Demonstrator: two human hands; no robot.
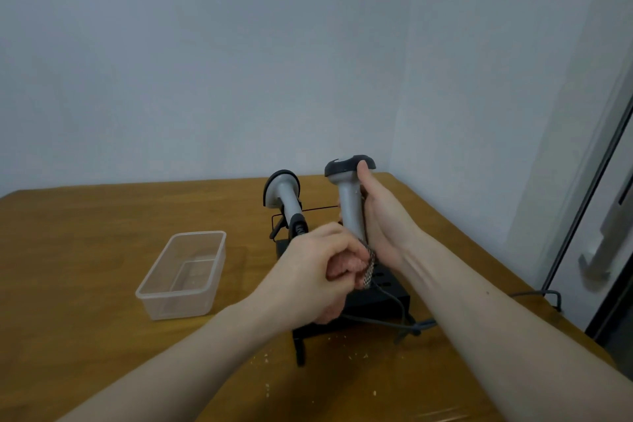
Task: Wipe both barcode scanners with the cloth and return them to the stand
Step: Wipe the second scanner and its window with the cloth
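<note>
Barcode scanners: I count two, both grey with black heads.
Held scanner (347, 195): my right hand has it lifted upright above the stand, head uppermost, handle pointing down.
Second scanner (282, 193): it sits in the stand, to the left of the held one, head tilted up and away from me, its black cable end toward me.
Stand (373, 298): one, black, with a thin wire frame at the back; it stands on the table directly under my hands.
Cloth (369, 267): one, a small checked grey piece; only a bunched edge shows between my left fingers and the bottom of the held scanner's handle.
Right hand (382, 219): fingers wrapped round the grey handle from the right, thumb reaching up against the black head. It is clamped firmly on the scanner.
Left hand (323, 271): fingers curled tight, pinching the cloth and pressing it against the lower end of the handle, just beside my right palm.
Cable (404, 313): one dark cord I can see, running from under my hands over the stand's front and onto the table to the right.
Plastic container (185, 272): one, clear and rectangular, lidless, on the table well to the left of the stand.
Table (102, 223): one, wooden, with a few pale crumbs near the front of the stand.
</note>
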